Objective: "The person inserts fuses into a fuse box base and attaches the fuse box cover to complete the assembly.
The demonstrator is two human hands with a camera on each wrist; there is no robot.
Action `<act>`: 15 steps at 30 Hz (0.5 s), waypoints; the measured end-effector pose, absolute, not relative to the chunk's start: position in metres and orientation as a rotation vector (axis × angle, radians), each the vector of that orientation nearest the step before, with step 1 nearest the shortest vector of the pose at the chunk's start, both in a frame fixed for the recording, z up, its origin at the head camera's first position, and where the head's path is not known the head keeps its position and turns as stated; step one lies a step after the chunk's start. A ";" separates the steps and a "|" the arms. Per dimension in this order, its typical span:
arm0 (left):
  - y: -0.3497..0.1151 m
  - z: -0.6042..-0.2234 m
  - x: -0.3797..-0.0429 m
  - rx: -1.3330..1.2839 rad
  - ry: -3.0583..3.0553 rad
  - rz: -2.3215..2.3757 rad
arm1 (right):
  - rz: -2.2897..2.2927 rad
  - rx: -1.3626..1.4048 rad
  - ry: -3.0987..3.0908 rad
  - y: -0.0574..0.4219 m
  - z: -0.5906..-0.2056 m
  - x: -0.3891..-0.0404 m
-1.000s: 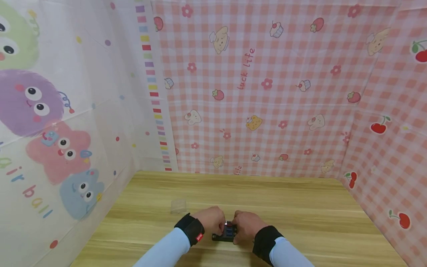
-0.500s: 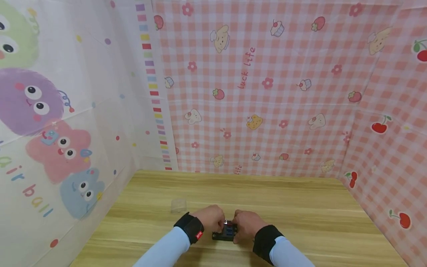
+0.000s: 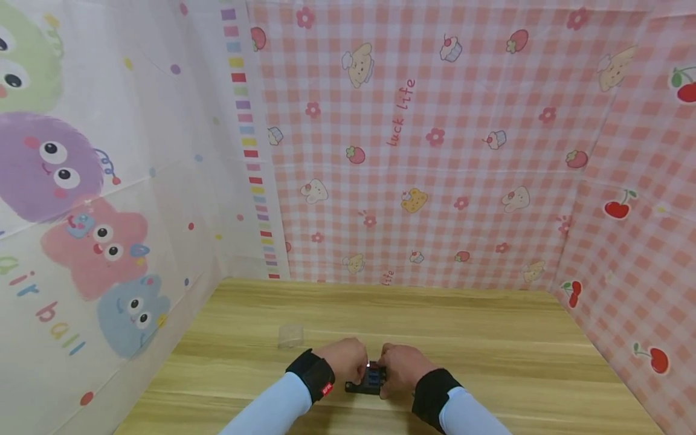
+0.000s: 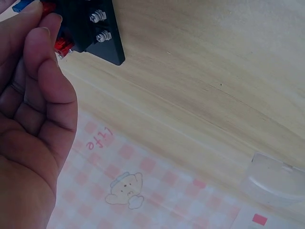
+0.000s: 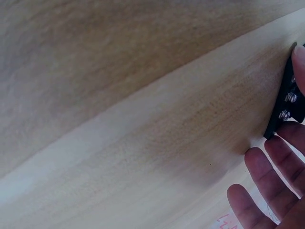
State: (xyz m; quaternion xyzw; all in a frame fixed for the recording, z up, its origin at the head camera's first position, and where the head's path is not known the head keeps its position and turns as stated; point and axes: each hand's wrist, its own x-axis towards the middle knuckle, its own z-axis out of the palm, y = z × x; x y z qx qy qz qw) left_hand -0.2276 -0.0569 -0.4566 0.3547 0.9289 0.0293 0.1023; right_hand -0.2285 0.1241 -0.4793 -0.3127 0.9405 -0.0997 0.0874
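Note:
A black fuse block (image 3: pixel 363 388) with blue blade fuses (image 3: pixel 374 378) in it lies on the table between both hands. My left hand (image 3: pixel 347 359) is over its left part, thumb and fingertips pinching a red blade fuse (image 4: pixel 48 8). Another red fuse (image 4: pixel 63 46) sits by the block's edge in the left wrist view, and screw terminals (image 4: pixel 101 35) run along one side. My right hand (image 3: pixel 406 366) grips the block's right end, with the thumb on the near side and the index finger at the far corner. Fingers hide much of the block.
A clear plastic cover (image 3: pixel 290 336) lies on the wooden table (image 3: pixel 462 320), behind and left of the left hand. Printed cloths hang as walls at the left, the back (image 3: pixel 435 169) and the right.

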 end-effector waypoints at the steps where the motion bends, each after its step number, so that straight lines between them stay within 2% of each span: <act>1: -0.057 -0.457 -0.228 1.048 2.744 0.082 | -0.299 -0.934 2.801 0.124 -0.479 -0.228; 15: -0.059 -0.460 -0.228 1.145 2.762 0.080 | -0.267 -0.926 2.799 0.123 -0.480 -0.229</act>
